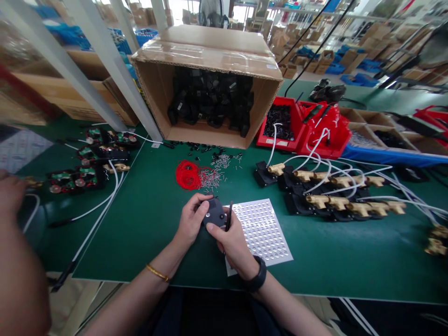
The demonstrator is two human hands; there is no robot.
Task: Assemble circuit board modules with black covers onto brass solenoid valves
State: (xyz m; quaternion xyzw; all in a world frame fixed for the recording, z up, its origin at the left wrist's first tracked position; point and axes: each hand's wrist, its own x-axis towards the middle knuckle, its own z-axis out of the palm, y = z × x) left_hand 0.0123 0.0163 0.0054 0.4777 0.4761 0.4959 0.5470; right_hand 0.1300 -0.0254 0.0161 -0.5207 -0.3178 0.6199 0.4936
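Observation:
A small black plastic part [214,214] sits between both hands above the green table. My left hand [191,220] wraps its fingers round the part's left side. My right hand [233,240] presses a thumb on the part's lower edge and also pinches a thin black tool [229,215] that points upward. A white sheet of small round stickers [262,231] lies on the table just right of my hands. Red rings [187,175] and small metal pins [213,175] lie in piles just beyond my hands.
A big cardboard box [206,51] on its side holds several black parts. Red bins [297,128] stand to its right. Brass fittings on black bases with white tubes [336,193] fill the right. Circuit-board assemblies [94,158] lie left, near another person's arm [14,242].

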